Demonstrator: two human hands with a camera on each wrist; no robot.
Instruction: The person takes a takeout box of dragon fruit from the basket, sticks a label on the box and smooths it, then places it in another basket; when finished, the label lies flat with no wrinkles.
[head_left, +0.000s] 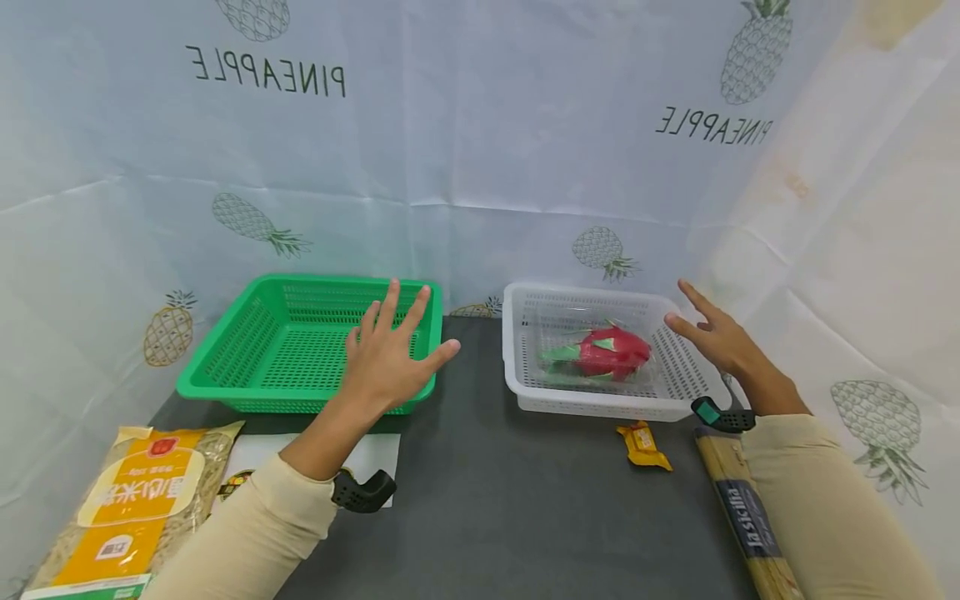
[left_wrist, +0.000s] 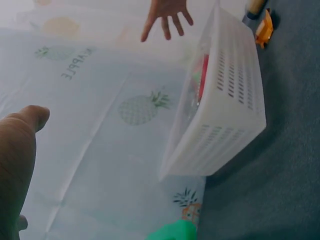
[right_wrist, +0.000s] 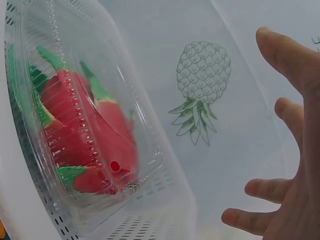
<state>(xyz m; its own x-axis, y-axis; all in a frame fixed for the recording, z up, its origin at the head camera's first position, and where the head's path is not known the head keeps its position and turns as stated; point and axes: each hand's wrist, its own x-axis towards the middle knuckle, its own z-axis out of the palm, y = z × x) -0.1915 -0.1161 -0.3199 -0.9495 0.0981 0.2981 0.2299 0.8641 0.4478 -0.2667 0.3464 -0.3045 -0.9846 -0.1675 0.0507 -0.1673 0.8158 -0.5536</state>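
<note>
In the head view, my left hand [head_left: 387, 358] hovers with spread fingers above the right part of a green plastic basket [head_left: 225, 392]. My right hand [head_left: 716, 337], its fingers also spread, is over the right end of a white plastic basket [head_left: 585, 404]. Inside the white basket lies a clear plastic box [right_wrist: 150, 155] with a red dragon fruit [head_left: 611, 354] with green tips in it. The right wrist view shows the dragon fruit [right_wrist: 100, 130] through the lid, apart from my fingers. Neither hand holds anything.
A bag of oat-like flakes [head_left: 142, 500] lies at front left, beside a white sheet [head_left: 375, 454] partly under my left arm. A small orange-wrapped snack [head_left: 643, 446] sits before the white basket. A spaghetti pack [head_left: 746, 508] lies along my right forearm. Pineapple-print cloth [head_left: 480, 125] rises behind.
</note>
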